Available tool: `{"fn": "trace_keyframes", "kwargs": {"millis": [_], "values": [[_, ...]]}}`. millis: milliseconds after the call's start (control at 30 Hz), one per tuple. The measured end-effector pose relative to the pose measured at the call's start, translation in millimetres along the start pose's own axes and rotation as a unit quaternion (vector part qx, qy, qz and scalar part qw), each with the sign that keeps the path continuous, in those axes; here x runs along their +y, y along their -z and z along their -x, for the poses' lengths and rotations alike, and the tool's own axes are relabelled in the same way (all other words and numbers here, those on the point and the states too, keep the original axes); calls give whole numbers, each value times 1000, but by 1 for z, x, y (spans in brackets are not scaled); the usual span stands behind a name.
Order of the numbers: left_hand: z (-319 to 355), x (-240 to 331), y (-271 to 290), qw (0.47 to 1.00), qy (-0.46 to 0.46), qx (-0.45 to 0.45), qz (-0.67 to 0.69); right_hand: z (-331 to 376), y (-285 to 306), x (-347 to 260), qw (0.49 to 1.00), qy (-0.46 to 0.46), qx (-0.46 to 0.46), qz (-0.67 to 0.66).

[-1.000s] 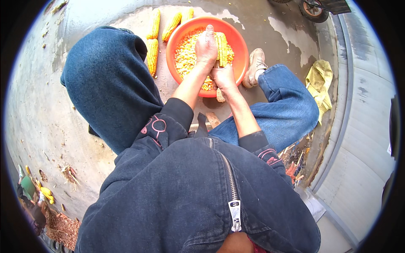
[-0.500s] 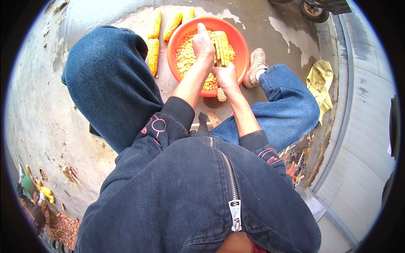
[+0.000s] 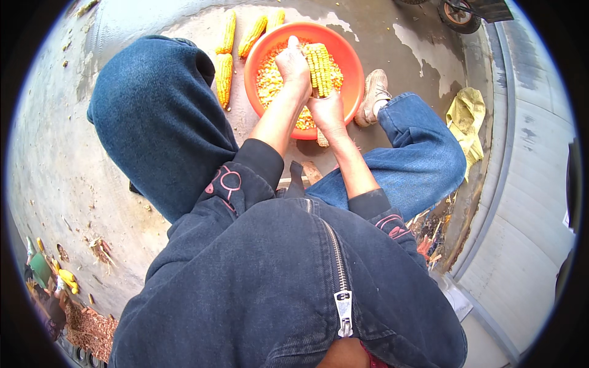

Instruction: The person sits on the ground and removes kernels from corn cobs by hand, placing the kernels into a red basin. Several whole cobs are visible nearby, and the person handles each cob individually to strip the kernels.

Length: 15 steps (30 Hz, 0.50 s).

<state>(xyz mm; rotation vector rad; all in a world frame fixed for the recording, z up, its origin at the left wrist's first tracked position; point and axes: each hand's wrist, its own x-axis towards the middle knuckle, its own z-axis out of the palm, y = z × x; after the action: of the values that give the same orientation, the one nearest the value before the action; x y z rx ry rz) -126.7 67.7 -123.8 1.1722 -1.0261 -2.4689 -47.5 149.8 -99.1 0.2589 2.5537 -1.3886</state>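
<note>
A yellow corn cob (image 3: 318,66), with rows of kernels on its visible side, is held tilted over a round orange-red basin (image 3: 356,83). My left hand (image 3: 294,66) is closed at the cob's left side, its thumb pointing up and its fingers mostly hidden. Around the cob's lower end my right hand (image 3: 327,111) is closed. Loose corn kernels (image 3: 269,86) lie in the basin beneath both hands. Beside my right wrist shows the end of a pale bare cob (image 3: 322,138), at the basin's near rim; what supports it is hidden.
Several whole corn cobs (image 3: 223,80) lie on the wet concrete left of the basin. My shoe (image 3: 373,92) is close on its right, with a yellow sack (image 3: 465,119) farther right. A wheel (image 3: 460,17) stands at far right. Another person (image 3: 50,303) is at lower left.
Both hands and the corn cob have shifted very slightly, and the view has moved a little. My grip looks the same.
</note>
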Motion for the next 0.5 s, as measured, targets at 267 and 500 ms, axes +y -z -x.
{"fn": "trace_keyframes", "kwargs": {"millis": [267,500], "values": [[7,4,3,999,12,19,-35,6,-4,5,996,33,36,69],[3,5,6,989,-39,16,-145,5,-1,0,994,-1,13,112]]}}
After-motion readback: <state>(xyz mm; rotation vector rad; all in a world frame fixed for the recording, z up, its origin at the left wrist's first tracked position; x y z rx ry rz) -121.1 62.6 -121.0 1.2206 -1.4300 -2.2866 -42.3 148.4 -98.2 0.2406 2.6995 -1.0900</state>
